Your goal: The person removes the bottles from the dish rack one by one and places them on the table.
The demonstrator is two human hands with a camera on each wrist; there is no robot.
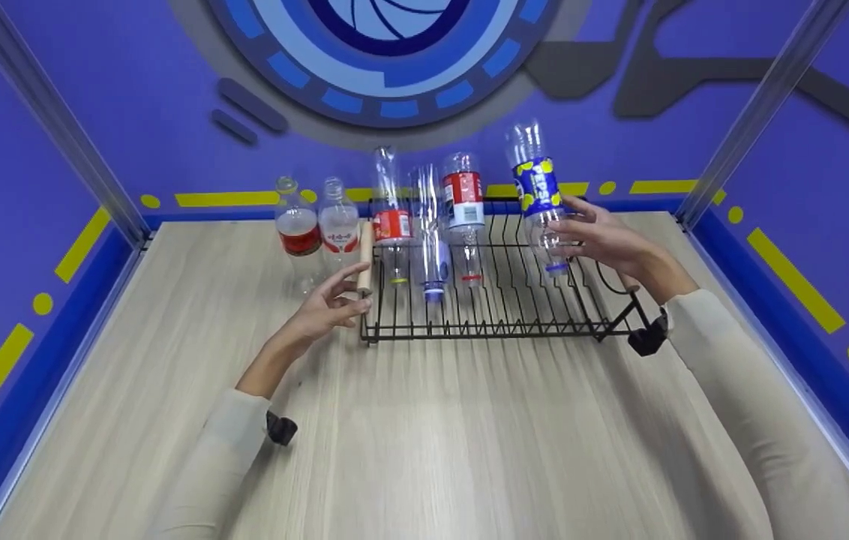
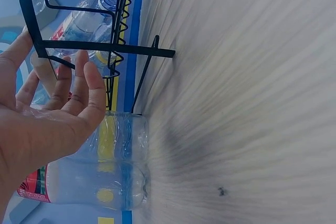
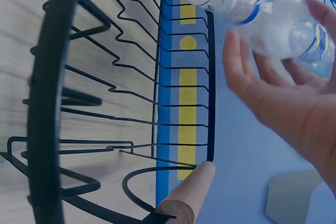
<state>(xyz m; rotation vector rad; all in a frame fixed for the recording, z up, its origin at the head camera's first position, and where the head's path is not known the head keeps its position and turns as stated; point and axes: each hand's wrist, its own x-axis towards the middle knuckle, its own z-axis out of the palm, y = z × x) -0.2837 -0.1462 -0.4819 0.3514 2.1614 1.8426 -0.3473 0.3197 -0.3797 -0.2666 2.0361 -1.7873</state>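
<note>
An inverted clear bottle (image 1: pixel 537 187) with a blue and yellow label leans over the right part of a black wire dish rack (image 1: pixel 484 335), its blue cap downward. My right hand (image 1: pixel 604 240) grips it, the bottle (image 3: pixel 286 19) lying between thumb and fingers in the right wrist view. At the rack's left end, my left hand (image 1: pixel 319 307) touches the wooden handle (image 1: pixel 365 259) and the frame with loosely bent fingers. Cap down in the rack stand a red-labelled bottle (image 1: pixel 393 225), a clear bottle (image 1: pixel 433 259) and a red-and-white-labelled bottle (image 1: pixel 463 199).
Left of the rack, two bottles stand upright on the table (image 1: pixel 409 435): a red-labelled one (image 1: pixel 299 240) and a clear one (image 1: pixel 340 232) with red marks. Another wooden handle (image 3: pixel 189 195) sits at the rack's right end. Blue walls (image 1: pixel 132 135) close in the table.
</note>
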